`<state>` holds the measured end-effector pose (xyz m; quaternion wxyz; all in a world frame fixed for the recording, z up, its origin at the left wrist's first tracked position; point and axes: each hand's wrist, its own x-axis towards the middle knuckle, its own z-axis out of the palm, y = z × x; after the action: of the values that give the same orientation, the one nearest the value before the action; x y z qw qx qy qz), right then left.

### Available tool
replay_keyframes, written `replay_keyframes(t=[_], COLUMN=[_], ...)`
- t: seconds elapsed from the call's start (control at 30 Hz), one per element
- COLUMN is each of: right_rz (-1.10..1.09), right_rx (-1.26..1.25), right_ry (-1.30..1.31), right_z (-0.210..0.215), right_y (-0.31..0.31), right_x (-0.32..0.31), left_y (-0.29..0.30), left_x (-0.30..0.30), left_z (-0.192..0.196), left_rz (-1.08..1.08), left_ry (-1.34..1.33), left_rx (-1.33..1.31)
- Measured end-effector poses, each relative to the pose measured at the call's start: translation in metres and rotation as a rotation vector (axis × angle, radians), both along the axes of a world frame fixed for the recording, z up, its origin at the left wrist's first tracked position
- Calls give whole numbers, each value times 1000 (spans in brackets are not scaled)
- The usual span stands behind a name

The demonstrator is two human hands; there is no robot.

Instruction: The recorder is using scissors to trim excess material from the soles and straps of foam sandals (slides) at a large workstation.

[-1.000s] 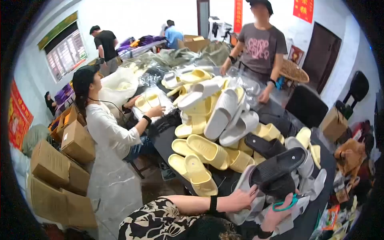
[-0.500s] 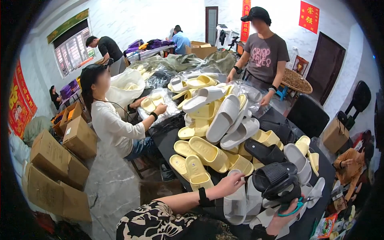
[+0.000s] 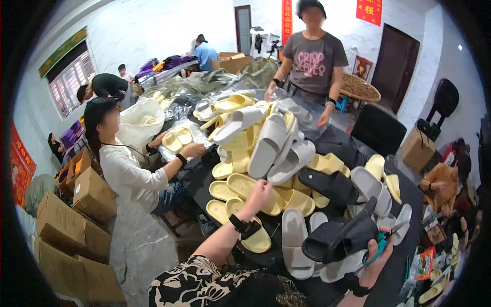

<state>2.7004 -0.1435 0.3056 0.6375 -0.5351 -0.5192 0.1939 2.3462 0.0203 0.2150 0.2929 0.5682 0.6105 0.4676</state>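
Note:
My left hand (image 3: 260,197) is over a yellow slipper (image 3: 239,183), its fingers drawn together. Whatever they may pinch is too small to make out. My right hand (image 3: 377,262), at the lower right, holds scissors with teal handles (image 3: 377,247). Just left of it are black slippers (image 3: 327,242), one tilted up against the other. I cannot tell whether the right hand also touches them. Grey slippers (image 3: 296,250) lie between my two arms. Beyond my hands rises a heap of yellow and grey slippers (image 3: 268,146), with another black slipper (image 3: 332,188) at its near side.
Across the black-topped table (image 3: 202,192), a person in white (image 3: 130,171) at the left holds bagged yellow slippers (image 3: 177,139). A person in a dark T-shirt (image 3: 314,64) stands at the far side by clear plastic bags. Cardboard boxes (image 3: 71,220) stand on the floor at left.
My left hand has moved left and away from the black slippers, over the yellow ones. One black slipper now tilts up more. The view has shifted to the right.

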Motion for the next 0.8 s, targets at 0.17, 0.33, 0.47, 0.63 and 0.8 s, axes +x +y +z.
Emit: replay_keyframes(t=[0.17,0.33,0.47,0.63,0.8], right_rz=[121,373,459,447,435], right_rx=[-157,12,-103,-79,-146], right_ry=[12,-125,28,-86,-108], right_z=[3,-11,2,7,6], right_y=[19,46,41,28,26], right_x=[-9,-11,-15,-19,-12], left_y=[11,-5,-8,-21,-19], left_x=[-2,37,77,108,109], left_z=[2,65,73,46,38], left_rz=[-85,-561,-889,-1112,-1079], left_ry=[111,174,177,-122,-339], left_rx=[288,306,333,25,-374])
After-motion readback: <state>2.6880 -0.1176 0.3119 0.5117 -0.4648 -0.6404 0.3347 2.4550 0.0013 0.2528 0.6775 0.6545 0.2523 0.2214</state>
